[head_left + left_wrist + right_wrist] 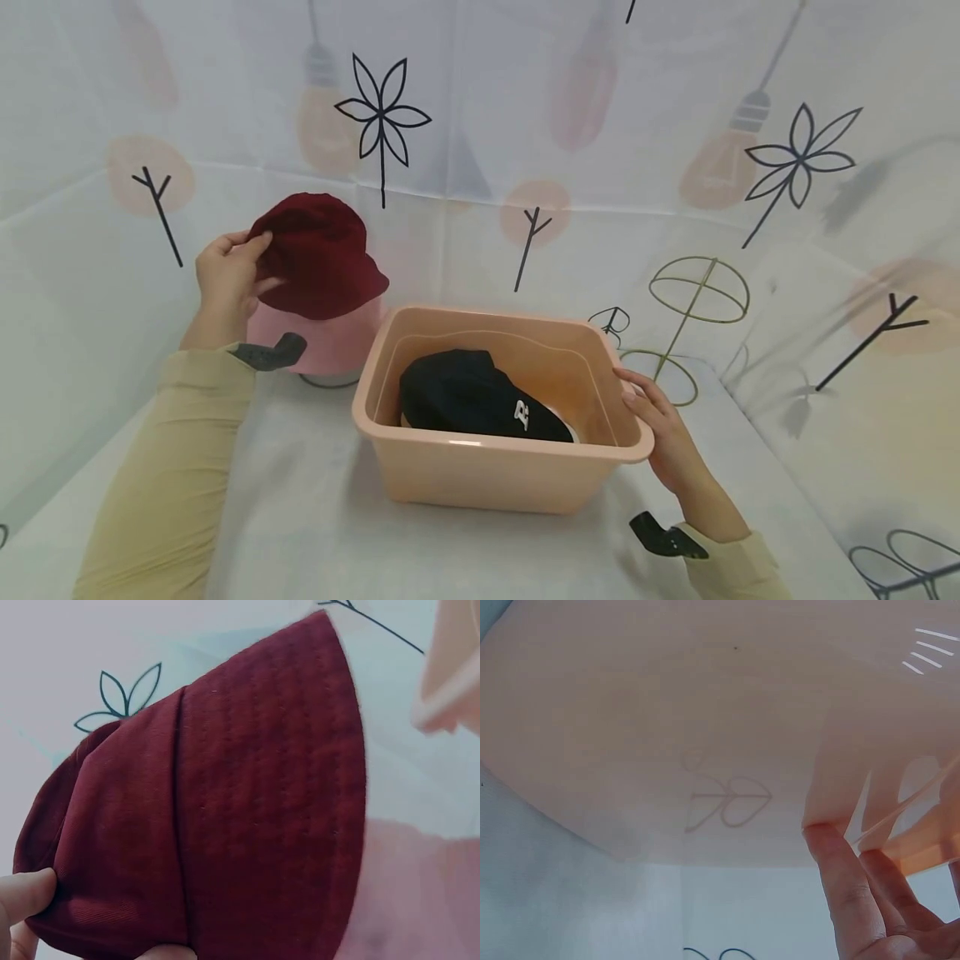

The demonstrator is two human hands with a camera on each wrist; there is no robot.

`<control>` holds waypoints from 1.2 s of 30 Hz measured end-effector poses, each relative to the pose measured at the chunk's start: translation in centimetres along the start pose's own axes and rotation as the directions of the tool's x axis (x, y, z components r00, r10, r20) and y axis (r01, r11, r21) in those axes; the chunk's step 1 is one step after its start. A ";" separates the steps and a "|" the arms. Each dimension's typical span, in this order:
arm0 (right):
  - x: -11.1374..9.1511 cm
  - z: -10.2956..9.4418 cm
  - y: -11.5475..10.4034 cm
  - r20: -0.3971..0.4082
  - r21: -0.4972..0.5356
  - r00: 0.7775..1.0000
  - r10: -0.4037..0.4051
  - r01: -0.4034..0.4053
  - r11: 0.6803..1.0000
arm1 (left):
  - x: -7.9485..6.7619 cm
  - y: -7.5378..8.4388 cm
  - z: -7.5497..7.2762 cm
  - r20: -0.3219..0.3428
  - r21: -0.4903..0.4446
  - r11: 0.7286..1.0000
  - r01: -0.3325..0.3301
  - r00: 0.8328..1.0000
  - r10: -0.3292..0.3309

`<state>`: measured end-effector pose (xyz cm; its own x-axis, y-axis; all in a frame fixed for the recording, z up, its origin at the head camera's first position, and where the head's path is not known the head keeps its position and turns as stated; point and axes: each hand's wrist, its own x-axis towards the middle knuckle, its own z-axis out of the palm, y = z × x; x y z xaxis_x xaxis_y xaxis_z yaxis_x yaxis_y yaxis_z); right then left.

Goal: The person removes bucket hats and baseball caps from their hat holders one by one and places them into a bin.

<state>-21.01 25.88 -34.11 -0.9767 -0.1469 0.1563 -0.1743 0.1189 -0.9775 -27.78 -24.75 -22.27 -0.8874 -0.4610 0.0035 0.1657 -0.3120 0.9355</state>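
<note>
My left hand (228,279) pinches a maroon bucket hat (318,258) by its crown, thumb and fingers on the cloth. In the left wrist view the stitched brim of the maroon hat (270,795) points away from the hand. Behind and below it is a pink hat-like item (330,337) above a dark wire ring. At the right end of a peach plastic basin (495,471), my right hand (667,429) holds the rim. The right wrist view shows fingertips (829,840) against the basin's shiny wall. A black cap (465,392) with a white letter lies inside the basin.
A gold wire hat stand (686,312) stands behind the basin on the right. The white-covered table (420,558) runs up to a printed cloth backdrop (465,167). More cloth hangs along both sides.
</note>
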 end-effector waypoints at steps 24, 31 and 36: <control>0.1 0.4 0.1 0.000 0.016 1.000 0.007 -0.007 1.000 | -0.1 2.4 4.1 0.026 -0.495 0.865 -0.078 0.994 0.105; 0.2 0.3 0.0 0.002 0.016 1.000 0.008 -0.008 1.000 | -1.2 3.2 5.6 0.078 -0.529 0.845 -0.073 0.988 0.134; 0.2 0.2 0.1 0.006 0.020 1.000 0.008 -0.008 1.000 | -2.5 3.5 6.9 0.130 -0.535 0.842 -0.067 0.978 0.161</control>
<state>-21.22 25.61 -34.19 -0.9774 -0.1515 0.1477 -0.1639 0.1005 -0.9813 -27.92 -18.94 -16.53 -0.8975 -0.3931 0.2000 0.4296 -0.6762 0.5985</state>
